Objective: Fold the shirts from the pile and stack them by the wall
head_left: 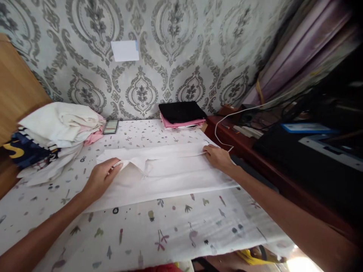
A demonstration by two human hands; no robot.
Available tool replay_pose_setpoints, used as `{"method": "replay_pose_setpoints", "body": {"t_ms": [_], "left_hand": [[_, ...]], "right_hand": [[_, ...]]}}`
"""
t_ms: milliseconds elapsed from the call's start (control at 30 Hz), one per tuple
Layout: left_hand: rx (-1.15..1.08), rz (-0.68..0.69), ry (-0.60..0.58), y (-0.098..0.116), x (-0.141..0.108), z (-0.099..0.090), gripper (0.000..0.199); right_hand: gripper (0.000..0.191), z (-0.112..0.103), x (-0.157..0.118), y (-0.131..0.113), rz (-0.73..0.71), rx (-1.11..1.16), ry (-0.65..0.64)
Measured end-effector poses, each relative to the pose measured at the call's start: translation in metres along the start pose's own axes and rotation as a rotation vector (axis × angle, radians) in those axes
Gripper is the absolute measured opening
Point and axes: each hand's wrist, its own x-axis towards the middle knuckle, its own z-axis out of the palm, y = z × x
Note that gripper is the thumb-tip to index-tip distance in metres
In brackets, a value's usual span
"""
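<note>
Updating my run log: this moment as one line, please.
left hand: pinches white cloth | right hand: grips same cloth | folded stack: behind, black on top

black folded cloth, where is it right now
In the head view, the black folded cloth lies right of centre, on the pink cloth by the patterned wall.

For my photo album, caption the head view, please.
Two hands hold white cloth over a patterned sheet.

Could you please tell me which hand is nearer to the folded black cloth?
The right hand, in front of the black cloth and slightly right; the left hand is farther off, front left.
</note>
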Motion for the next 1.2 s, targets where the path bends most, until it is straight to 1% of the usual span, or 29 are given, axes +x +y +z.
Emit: {"method": "replay_pose_setpoints", "body": {"t_ms": [33, 67, 100, 133, 167, 233, 267, 300, 367, 433, 500, 567, 600, 633, 700, 767, 800, 833, 900, 967, 1000, 1033, 1067, 1133, 1200], "left_hand": [[-0.012, -0.018, -0.022, 0.003, 0.001, 0.000, 0.043], [-0.013, -0.008, -0.062, 0.005, 0.000, 0.002, 0.045], [-0.006, 0.019, -0.108, 0.007, 0.000, 0.005, 0.045], [0.009, 0.048, -0.148, 0.008, -0.002, 0.009, 0.045], [0.026, 0.073, -0.177, 0.009, -0.003, 0.013, 0.044], [0.048, 0.097, -0.198, 0.010, -0.007, 0.019, 0.045], [0.040, 0.096, -0.201, 0.009, -0.008, 0.020, 0.045], [0.008, 0.089, -0.208, 0.008, -0.008, 0.018, 0.044], [-0.123, 0.069, -0.233, 0.003, -0.005, 0.012, 0.040], [-0.279, 0.035, -0.215, -0.009, 0.003, 0.003, 0.037], [-0.369, -0.021, -0.106, -0.028, 0.017, -0.003, 0.036], [-0.355, -0.073, 0.019, -0.051, 0.035, -0.003, 0.031], [-0.313, -0.093, 0.046, -0.064, 0.043, 0.000, 0.027], [-0.251, -0.108, 0.044, -0.075, 0.050, 0.004, 0.022], [-0.106, -0.118, -0.006, -0.092, 0.060, 0.013, 0.017], [0.011, -0.107, -0.040, -0.099, 0.061, 0.019, 0.017], [0.048, -0.096, -0.036, -0.098, 0.060, 0.021, 0.018], [0.068, -0.079, -0.027, -0.094, 0.056, 0.020, 0.020], [0.060, -0.006, -0.029, -0.077, 0.045, 0.016, 0.026], [0.002, 0.122, -0.091, -0.052, 0.031, 0.013, 0.033], [-0.028, 0.179, -0.136, -0.039, 0.023, 0.013, 0.037], [-0.036, 0.209, -0.172, -0.025, 0.016, 0.015, 0.042], [-0.014, 0.212, -0.188, -0.013, 0.010, 0.018, 0.047], [0.099, 0.168, -0.171, 0.006, 0.001, 0.030, 0.055], [0.199, 0.102, -0.132, 0.018, -0.001, 0.042, 0.053]], "right_hand": [[0.032, -0.003, -0.002, -0.006, -0.008, 0.005, 0.003], [0.033, -0.007, -0.005, -0.016, -0.037, 0.027, 0.016], [0.035, -0.011, -0.010, -0.031, -0.094, 0.071, 0.039], [0.038, -0.015, -0.016, -0.049, -0.179, 0.135, 0.074], [0.041, -0.018, -0.023, -0.071, -0.304, 0.216, 0.108], [0.047, -0.021, -0.037, -0.121, -0.577, 0.369, 0.174], [0.053, -0.021, -0.043, -0.146, -0.699, 0.409, 0.208], [0.058, -0.020, -0.047, -0.170, -0.765, 0.435, 0.232], [0.057, -0.014, -0.049, -0.207, -0.787, 0.476, 0.228], [0.055, -0.008, -0.042, -0.229, -0.718, 0.512, 0.164], [0.060, -0.004, -0.031, -0.238, -0.620, 0.559, 0.096], [0.064, -0.002, -0.021, -0.238, -0.533, 0.628, 0.067], [0.062, -0.001, -0.017, -0.237, -0.500, 0.667, 0.064], [0.059, -0.001, -0.015, -0.237, -0.475, 0.703, 0.064], [0.051, -0.002, -0.013, -0.235, -0.459, 0.744, 0.078], [0.049, -0.004, -0.015, -0.232, -0.496, 0.731, 0.148], [0.050, -0.005, -0.017, -0.231, -0.533, 0.713, 0.201], [0.051, -0.006, -0.019, -0.230, -0.571, 0.695, 0.255], [0.051, -0.006, -0.025, -0.228, -0.617, 0.689, 0.324], [0.047, -0.005, -0.029, -0.227, -0.585, 0.735, 0.309], [0.043, -0.005, -0.031, -0.227, -0.549, 0.770, 0.278], [0.039, -0.004, -0.031, -0.228, -0.512, 0.807, 0.240], [0.036, -0.004, -0.032, -0.229, -0.477, 0.842, 0.205], [0.029, -0.004, -0.031, -0.231, -0.430, 0.892, 0.164], [0.024, -0.004, -0.030, -0.232, -0.412, 0.912, 0.162]]}}
